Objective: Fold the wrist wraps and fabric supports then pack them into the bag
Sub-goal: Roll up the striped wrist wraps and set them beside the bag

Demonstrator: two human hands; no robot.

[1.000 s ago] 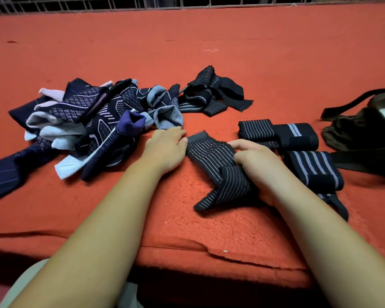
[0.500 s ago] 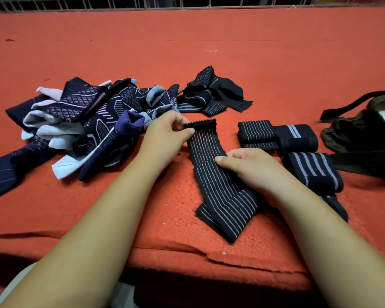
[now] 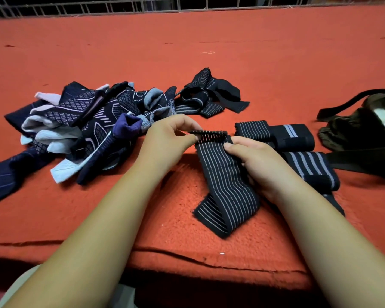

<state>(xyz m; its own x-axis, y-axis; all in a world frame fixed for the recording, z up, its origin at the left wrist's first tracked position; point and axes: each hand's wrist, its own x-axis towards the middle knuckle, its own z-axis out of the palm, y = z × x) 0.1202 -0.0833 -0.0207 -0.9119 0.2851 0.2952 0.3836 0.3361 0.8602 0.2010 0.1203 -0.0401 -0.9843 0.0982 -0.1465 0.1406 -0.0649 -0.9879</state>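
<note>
Left hand (image 3: 169, 143) fingers (image 3: 188, 138) are pinching the far end of the striped wrist wrap (image 3: 227, 181), with the right hand (image 3: 260, 161) gripping its edge right next to them. So the wrap's long axis runs from the fingers back toward the person, near end curled under on the orange blanket (image 3: 142, 207). Folded wraps (image 3: 293, 138) sit just right, bag (image 3: 353, 130) beyond, nearer the right hand.

The orange cover (image 3: 253, 63) is lit evenly from above, with only soft shadows thrown. The far railing (image 3: 142, 5) is bowed by wide-angle distortion; the bag (image 3: 353, 134) is slightly smeared at the right edge.
</note>
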